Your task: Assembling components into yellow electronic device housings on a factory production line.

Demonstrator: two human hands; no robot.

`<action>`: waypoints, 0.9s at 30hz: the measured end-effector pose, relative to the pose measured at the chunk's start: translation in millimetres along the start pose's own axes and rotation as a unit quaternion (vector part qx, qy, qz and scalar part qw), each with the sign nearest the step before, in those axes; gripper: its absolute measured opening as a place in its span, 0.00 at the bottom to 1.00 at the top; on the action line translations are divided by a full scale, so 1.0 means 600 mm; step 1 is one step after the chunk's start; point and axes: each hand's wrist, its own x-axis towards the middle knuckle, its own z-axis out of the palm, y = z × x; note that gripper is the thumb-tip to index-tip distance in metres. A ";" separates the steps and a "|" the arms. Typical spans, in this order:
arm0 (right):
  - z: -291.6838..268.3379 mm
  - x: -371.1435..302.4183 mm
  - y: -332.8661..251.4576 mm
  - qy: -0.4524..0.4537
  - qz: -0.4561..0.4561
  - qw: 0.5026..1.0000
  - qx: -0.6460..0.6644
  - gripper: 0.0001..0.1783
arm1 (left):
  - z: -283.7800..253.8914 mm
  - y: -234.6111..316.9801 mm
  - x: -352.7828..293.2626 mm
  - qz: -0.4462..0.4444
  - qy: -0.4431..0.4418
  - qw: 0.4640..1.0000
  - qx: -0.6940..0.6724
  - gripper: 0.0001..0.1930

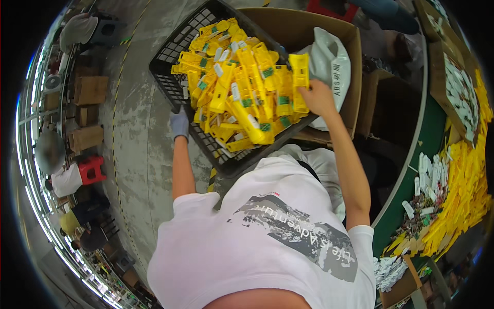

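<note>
A black latticed plastic crate point(167, 57) is tilted in front of me, heaped with yellow plastic pieces point(247, 85) that bear white and green parts. My left hand point(179, 123), in a pale glove, is closed on the crate's left edge; its fingertips are partly hidden. At the right side of the heap, my bare right hand point(319, 98) pinches a long yellow plastic piece point(299, 69), which stands upright against the crate's edge. My right thumb and fingers close on its lower half.
Behind the crate stands an open cardboard box point(288, 20) with a grey-white sack point(329, 56) in it. On my right, a green-topped table point(378, 234) carries piles of yellow strips point(463, 201) and white parts point(429, 175). People sit along a lit bench far left, near a red stool point(91, 170).
</note>
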 end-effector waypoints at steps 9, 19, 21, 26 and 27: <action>0.031 -0.070 0.024 0.057 0.012 0.993 0.102 0.16 | -0.002 -0.049 0.077 -0.074 -0.069 0.983 0.152 0.29; -0.097 -0.278 0.015 0.165 0.059 0.909 0.378 0.14 | 0.112 -0.039 0.199 0.183 -0.072 0.888 0.416 0.22; -0.099 -0.321 0.034 0.293 -0.013 0.899 0.325 0.14 | 0.265 0.138 0.235 0.325 -0.096 0.869 0.361 0.22; -0.174 -0.484 0.069 0.372 0.094 0.867 0.318 0.19 | 0.489 0.451 0.173 0.573 -0.132 0.779 0.218 0.22; -0.178 -0.511 0.082 0.411 0.116 0.857 0.287 0.20 | 0.501 0.491 0.160 0.606 -0.132 0.760 0.193 0.22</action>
